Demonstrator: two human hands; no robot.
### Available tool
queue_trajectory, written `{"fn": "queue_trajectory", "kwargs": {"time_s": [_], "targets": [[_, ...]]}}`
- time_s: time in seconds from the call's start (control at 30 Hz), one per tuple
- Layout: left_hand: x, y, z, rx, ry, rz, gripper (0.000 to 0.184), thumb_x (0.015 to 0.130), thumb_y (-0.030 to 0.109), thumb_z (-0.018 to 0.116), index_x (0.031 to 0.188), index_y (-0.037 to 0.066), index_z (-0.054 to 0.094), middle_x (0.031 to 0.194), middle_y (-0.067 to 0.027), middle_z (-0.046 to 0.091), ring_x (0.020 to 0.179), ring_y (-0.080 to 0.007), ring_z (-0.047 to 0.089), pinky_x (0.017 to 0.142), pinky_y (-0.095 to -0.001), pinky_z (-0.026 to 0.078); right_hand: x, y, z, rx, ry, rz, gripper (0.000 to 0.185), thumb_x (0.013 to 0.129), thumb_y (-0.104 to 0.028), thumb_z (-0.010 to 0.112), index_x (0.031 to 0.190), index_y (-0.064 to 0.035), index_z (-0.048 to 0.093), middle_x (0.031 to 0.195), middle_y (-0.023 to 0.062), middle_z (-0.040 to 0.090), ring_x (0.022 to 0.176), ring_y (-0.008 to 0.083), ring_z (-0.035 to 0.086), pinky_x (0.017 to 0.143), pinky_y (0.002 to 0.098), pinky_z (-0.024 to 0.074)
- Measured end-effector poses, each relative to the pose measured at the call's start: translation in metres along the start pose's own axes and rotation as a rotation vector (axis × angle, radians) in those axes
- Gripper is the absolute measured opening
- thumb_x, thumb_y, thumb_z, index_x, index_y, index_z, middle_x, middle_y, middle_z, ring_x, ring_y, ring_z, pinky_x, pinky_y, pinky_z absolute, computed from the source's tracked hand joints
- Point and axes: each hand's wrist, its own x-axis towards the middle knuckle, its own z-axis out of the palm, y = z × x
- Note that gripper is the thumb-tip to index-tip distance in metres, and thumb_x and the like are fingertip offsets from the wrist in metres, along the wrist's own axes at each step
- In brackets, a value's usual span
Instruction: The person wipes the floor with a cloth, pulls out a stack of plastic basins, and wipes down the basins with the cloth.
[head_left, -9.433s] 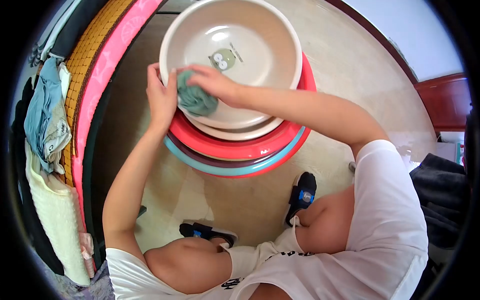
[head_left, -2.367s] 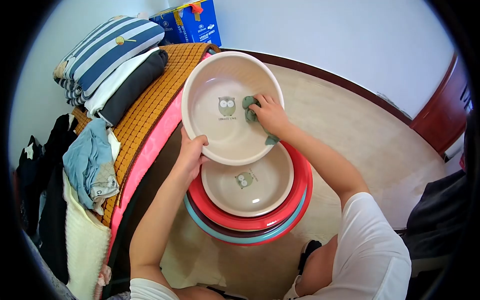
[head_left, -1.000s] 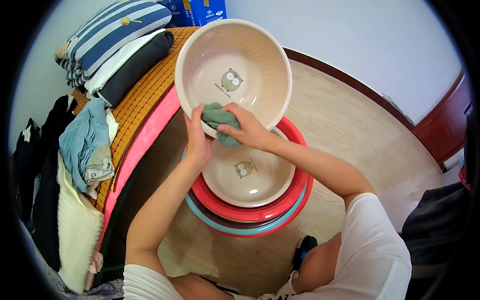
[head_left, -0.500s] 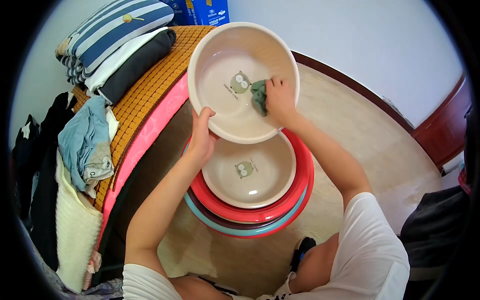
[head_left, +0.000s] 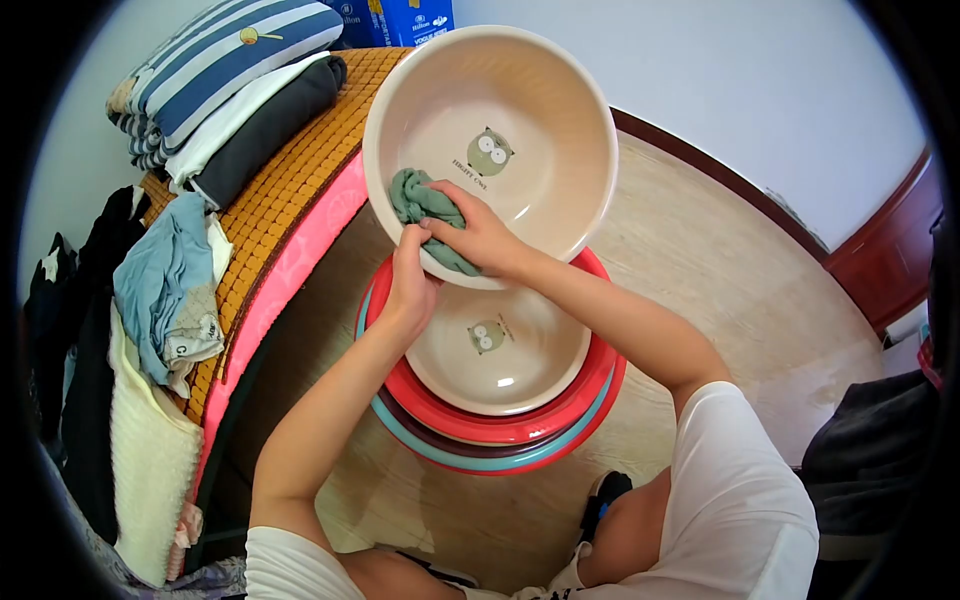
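A beige basin [head_left: 545, 110] with an owl print is tilted toward me above a stack of other basins. My left hand [head_left: 412, 275] grips its lower left rim, thumb on the inner side. A crumpled green cloth [head_left: 412, 195] is in my right hand [head_left: 480, 232], pressed to the inner wall at the lower left, close to my left thumb. Below, a second beige basin [head_left: 540, 355] with an owl print sits inside a red basin [head_left: 480, 428]. Under that show dark and light blue rims [head_left: 480, 462] of further basins.
At left a bed with a tan woven mat [head_left: 262, 225] and pink edge holds folded clothes, a striped pillow-like bundle [head_left: 235, 60] and a cream towel [head_left: 155, 450]. Blue boxes [head_left: 405, 20] stand behind. Dark fabric [head_left: 865, 450] hangs at right. Pale floor [head_left: 720, 260] surrounds the stack.
My right hand has moved the green cloth from the right inner side of the basin to its lower left. The held basin has turned slightly and shifted up and right.
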Motion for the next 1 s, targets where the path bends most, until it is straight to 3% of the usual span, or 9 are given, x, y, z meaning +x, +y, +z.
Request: {"fn": "queue_trajectory", "kwargs": {"time_s": [0.17,0.23,0.37,0.47,0.6,0.77,0.83,0.93,1.0], "targets": [[0.012,0.024,-0.005,-0.039,0.019,0.019,0.053,0.097,0.032,0.052,0.140,0.001,0.052,0.136,-0.0141,0.064,0.124,-0.0274,0.065,0.109,-0.0470,0.051,0.003,-0.001,-0.048,-0.675,-0.189,0.037,0.047,0.086,-0.013,0.073,0.133,-0.0130,0.067,0.118,0.0170,0.064,0.113,0.0370,0.063,0.101,0.0440,0.0516],[0.002,0.037,0.003,0.018,0.072,0.015,0.047,0.093,0.027,0.053,0.133,0.002,0.056,0.125,-0.0130,0.066,0.119,-0.0262,0.067,0.098,-0.0433,0.056,0.001,0.008,-0.071,-0.992,-0.239,-0.001,0.043,0.082,-0.011,0.071,0.124,-0.0189,0.074,0.115,0.0154,0.063,0.110,0.0389,0.061,0.092,0.0499,0.0514],[0.000,0.043,0.005,0.144,0.030,0.004,0.060,0.096,0.031,0.051,0.144,-0.004,0.047,0.144,-0.0202,0.060,0.132,-0.0318,0.062,0.109,-0.0494,0.051,-0.003,0.016,-0.116,-1.416,-0.034,-0.152,0.035,0.079,-0.008,0.074,0.112,-0.0178,0.077,0.116,0.0143,0.063,0.116,0.0339,0.059,0.100,0.0466,0.0465],[-0.003,0.035,0.011,0.158,0.032,-0.018,0.062,0.094,0.031,0.052,0.145,-0.004,0.045,0.146,-0.0200,0.058,0.131,-0.0319,0.062,0.107,-0.0490,0.054,0.006,0.012,-0.143,-1.481,0.260,-0.293,0.030,0.079,-0.008,0.073,0.109,-0.0139,0.076,0.116,0.0141,0.062,0.117,0.0327,0.058,0.104,0.0470,0.0441],[-0.008,0.043,0.025,0.130,0.049,-0.043,0.063,0.093,0.030,0.054,0.146,-0.002,0.043,0.143,-0.0178,0.059,0.129,-0.0307,0.063,0.106,-0.0482,0.054,-0.005,0.022,-0.136,-1.545,0.368,-0.378,0.025,0.080,-0.011,0.073,0.105,-0.0108,0.074,0.114,0.0151,0.061,0.116,0.0345,0.058,0.102,0.0479,0.0460],[-0.003,0.040,0.022,0.336,0.128,0.138,0.060,0.092,0.029,0.056,0.145,0.002,0.045,0.135,-0.0154,0.060,0.124,-0.0279,0.064,0.106,-0.0470,0.054,-0.039,0.035,-0.076,-0.748,-0.149,0.031,0.045,0.084,-0.036,0.075,0.118,-0.0052,0.076,0.115,0.0259,0.065,0.104,0.0441,0.065,0.099,0.0500,0.0523],[0.001,0.035,0.013,0.299,0.137,0.088,0.060,0.092,0.029,0.056,0.144,0.003,0.046,0.135,-0.0151,0.060,0.123,-0.0277,0.065,0.105,-0.0466,0.054,-0.050,0.023,-0.053,-0.469,-0.226,0.069,0.063,0.088,-0.052,0.076,0.128,-0.0037,0.072,0.131,0.0267,0.060,0.118,0.0448,0.061,0.104,0.0478,0.0502],[0.003,0.039,0.006,0.218,0.123,0.027,0.058,0.092,0.030,0.056,0.144,0.004,0.047,0.135,-0.0138,0.061,0.122,-0.0273,0.065,0.104,-0.0459,0.054,-0.064,-0.011,-0.044,-0.561,-0.281,-0.076,0.060,0.087,-0.043,0.080,0.135,-0.0082,0.068,0.141,0.0249,0.054,0.123,0.0446,0.059,0.108,0.0492,0.0483],[0.005,0.043,0.003,0.173,0.102,0.015,0.058,0.093,0.030,0.056,0.144,0.005,0.048,0.135,-0.0129,0.061,0.123,-0.0272,0.064,0.104,-0.0456,0.054,-0.066,-0.018,-0.044,-1.023,-0.226,-0.308,0.066,0.080,-0.021,0.086,0.142,-0.0187,0.064,0.139,0.0181,0.055,0.121,0.0373,0.061,0.099,0.0474,0.0552]]}}
